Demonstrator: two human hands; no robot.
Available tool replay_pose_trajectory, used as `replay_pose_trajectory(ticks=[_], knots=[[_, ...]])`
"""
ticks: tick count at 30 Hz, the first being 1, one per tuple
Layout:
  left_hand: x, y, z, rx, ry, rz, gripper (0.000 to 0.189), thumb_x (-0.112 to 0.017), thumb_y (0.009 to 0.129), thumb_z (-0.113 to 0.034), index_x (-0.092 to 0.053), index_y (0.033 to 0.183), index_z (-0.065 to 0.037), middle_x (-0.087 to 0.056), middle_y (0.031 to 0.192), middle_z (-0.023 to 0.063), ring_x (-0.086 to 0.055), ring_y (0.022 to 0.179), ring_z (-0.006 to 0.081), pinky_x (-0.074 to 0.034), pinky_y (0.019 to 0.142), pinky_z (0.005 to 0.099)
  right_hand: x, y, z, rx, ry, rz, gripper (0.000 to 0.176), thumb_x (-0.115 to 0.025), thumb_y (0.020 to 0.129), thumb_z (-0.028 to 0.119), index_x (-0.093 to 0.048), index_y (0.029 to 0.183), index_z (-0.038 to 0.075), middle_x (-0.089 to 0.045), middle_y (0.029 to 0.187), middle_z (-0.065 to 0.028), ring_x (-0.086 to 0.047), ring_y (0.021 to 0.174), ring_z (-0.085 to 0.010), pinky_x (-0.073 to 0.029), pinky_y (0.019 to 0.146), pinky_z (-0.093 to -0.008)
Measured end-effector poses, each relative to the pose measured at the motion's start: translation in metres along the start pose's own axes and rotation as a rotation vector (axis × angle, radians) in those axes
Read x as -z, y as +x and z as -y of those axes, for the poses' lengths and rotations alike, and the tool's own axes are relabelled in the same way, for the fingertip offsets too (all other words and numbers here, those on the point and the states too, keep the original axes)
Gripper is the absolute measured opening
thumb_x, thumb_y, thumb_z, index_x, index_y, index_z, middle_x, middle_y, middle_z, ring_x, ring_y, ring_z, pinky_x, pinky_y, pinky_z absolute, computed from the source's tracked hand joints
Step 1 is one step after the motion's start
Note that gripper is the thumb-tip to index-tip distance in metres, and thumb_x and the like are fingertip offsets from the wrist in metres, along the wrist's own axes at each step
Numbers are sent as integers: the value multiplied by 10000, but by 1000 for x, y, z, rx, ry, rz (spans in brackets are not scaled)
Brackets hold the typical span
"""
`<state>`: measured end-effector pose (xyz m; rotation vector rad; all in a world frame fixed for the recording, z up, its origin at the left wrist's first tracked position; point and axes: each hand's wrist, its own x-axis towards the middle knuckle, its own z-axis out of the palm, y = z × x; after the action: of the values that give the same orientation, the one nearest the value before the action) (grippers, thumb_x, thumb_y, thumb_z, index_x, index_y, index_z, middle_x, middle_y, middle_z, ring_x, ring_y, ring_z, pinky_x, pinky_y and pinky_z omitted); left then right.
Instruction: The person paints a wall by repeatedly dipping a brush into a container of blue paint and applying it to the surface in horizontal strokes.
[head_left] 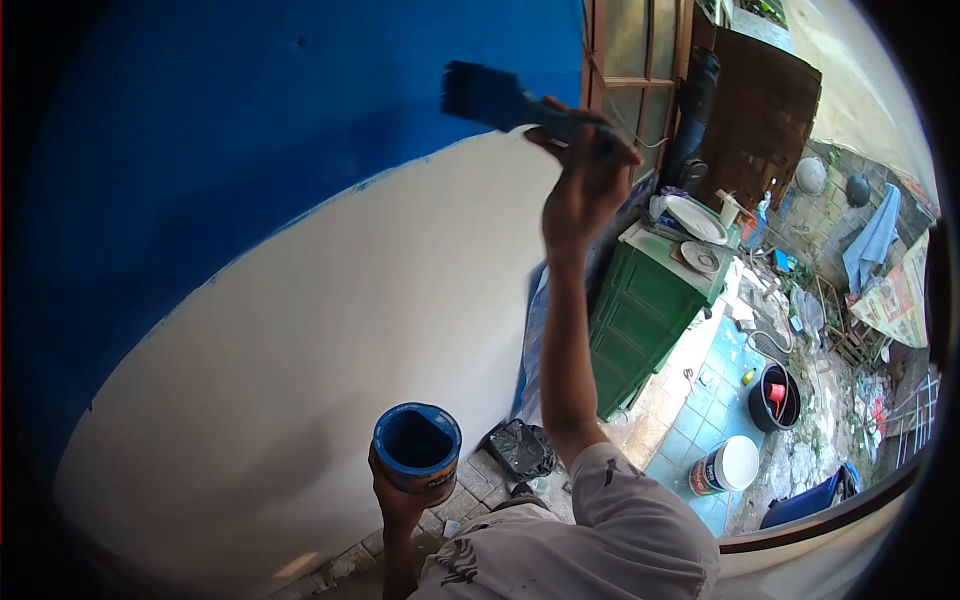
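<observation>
My right hand [585, 185] is raised and closed around the handle of a wide paintbrush [490, 95], its dark bristles pointing left, overlapping the blue upper part of the wall [300, 110] in this view. Lower down, my left hand [398, 500] grips a paint can [418, 450] from its left side and below. Blue paint coats the can's rim and inside, and the can is tilted so its mouth faces me. The wall's lower part is white [380, 290], meeting the blue along an uneven edge.
Right of my raised arm stands a green cabinet [640, 310] with plates on top, beside a wooden-framed window [630, 60]. A black plastic bag [522, 450] lies on the paving. Farther right are a white bucket [735, 465] and a black tub [768, 415] holding a red dipper.
</observation>
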<state>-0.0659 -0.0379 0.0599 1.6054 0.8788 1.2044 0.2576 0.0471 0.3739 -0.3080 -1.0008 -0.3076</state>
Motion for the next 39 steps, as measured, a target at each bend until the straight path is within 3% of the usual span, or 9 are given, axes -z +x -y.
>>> replay_pose_trajectory(ticks=[3,6,12,20,22,26,29,34,39], knots=[[8,-2,4,-27,101,-31,1245,-1031,508,-202,-319,1518,-45,-557,1370,143,-590,1247,275,-487,1071,434,65,55,-49,34,-225,-63,186,-523,1080,87,-554,1189,-61,-737,1071,-220,-773,875,-262,-657,817,-348],[8,2,13,-50,88,-23,1245,-1033,500,-196,-324,1513,-48,-559,1369,143,-593,1246,277,-490,1070,438,107,99,-89,24,-341,-74,176,-568,1063,111,-586,1144,-45,-750,1004,-174,-772,845,-213,-640,751,-320],[-14,29,17,-66,59,43,1226,-1049,473,-239,-365,1481,-93,-559,1344,107,-589,1236,275,-494,1063,451,139,147,-135,110,-706,-52,207,-591,1047,170,-663,1036,-24,-767,856,-170,-788,823,-261,-622,743,-350],[-49,61,33,-137,112,36,1207,-1053,476,-222,-373,1465,-98,-557,1345,102,-590,1233,267,-492,1066,453,141,155,-162,291,-847,89,218,-587,1056,185,-670,1074,-16,-768,870,-186,-791,835,-271,-626,691,-356],[-56,67,34,-123,83,43,1209,-1055,476,-221,-371,1466,-98,-560,1344,103,-592,1230,267,-490,1068,453,134,145,-162,290,-834,115,215,-528,1084,214,-628,1065,25,-739,810,-186,-783,838,-331,-618,699,-398],[-64,76,43,-103,106,77,1247,-1051,483,-229,-339,1495,-75,-563,1361,138,-596,1241,288,-489,1072,457,118,129,-169,281,-723,91,168,-531,1076,154,-622,1077,13,-714,820,-191,-783,831,-314,-625,731,-404],[-67,79,32,-118,133,86,1292,-1049,485,-241,-306,1526,-52,-560,1381,168,-598,1252,313,-493,1072,463,106,114,-155,279,-676,73,186,-564,1064,130,-631,1084,-42,-752,933,-193,-788,851,-271,-651,724,-352],[-65,84,43,-145,144,81,1311,-1052,482,-244,-294,1533,-45,-561,1388,167,-603,1247,311,-494,1073,464,106,123,-121,134,-273,3,182,-541,1075,103,-618,1107,-58,-741,1027,-179,-775,867,-229,-652,783,-333],[-61,84,33,-118,140,74,1295,-1054,491,-242,-299,1525,-48,-562,1386,160,-600,1251,305,-493,1072,461,147,171,-133,275,-768,-10,180,-573,1061,123,-640,1089,-42,-771,944,-149,-786,866,-217,-633,748,-321]])
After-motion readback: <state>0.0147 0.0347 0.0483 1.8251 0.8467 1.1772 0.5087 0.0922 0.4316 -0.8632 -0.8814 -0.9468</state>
